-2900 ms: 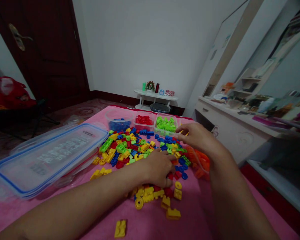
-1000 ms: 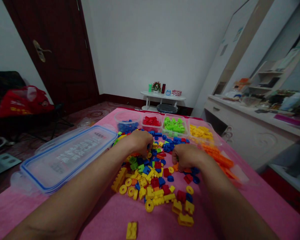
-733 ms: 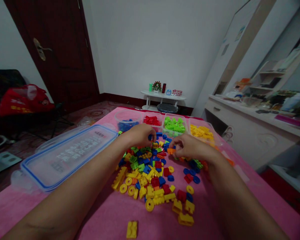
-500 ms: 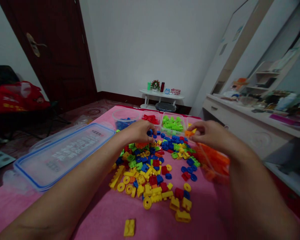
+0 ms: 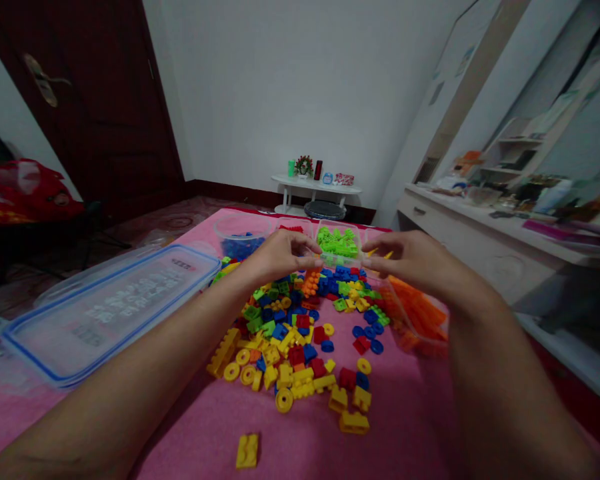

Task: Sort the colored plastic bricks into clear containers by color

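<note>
A heap of small red, yellow, blue and green toy bricks [image 5: 290,333] lies on a pink cloth [image 5: 300,440]. My left hand [image 5: 280,257] hovers over the far side of the heap, fingers pinched; an orange brick [image 5: 310,283] hangs just under them. My right hand [image 5: 410,263] is to the right, above a clear tub of orange bricks [image 5: 423,320], its fingers stretched out towards the left hand with nothing visible in them. Behind the hands stand clear tubs of blue bricks [image 5: 240,243], red bricks [image 5: 291,229], green bricks [image 5: 337,243] and yellow bricks [image 5: 380,253].
A large clear box with a blue-rimmed lid [image 5: 105,307] lies on the left of the cloth. One yellow brick [image 5: 247,450] sits alone near me. A white dresser [image 5: 480,247] stands to the right, a small white side table [image 5: 316,187] behind, a dark door [image 5: 95,113] at left.
My right hand carried an orange piece from the heap to the orange tub and now shows none. My left hand has risen from the heap with an orange brick under its fingers.
</note>
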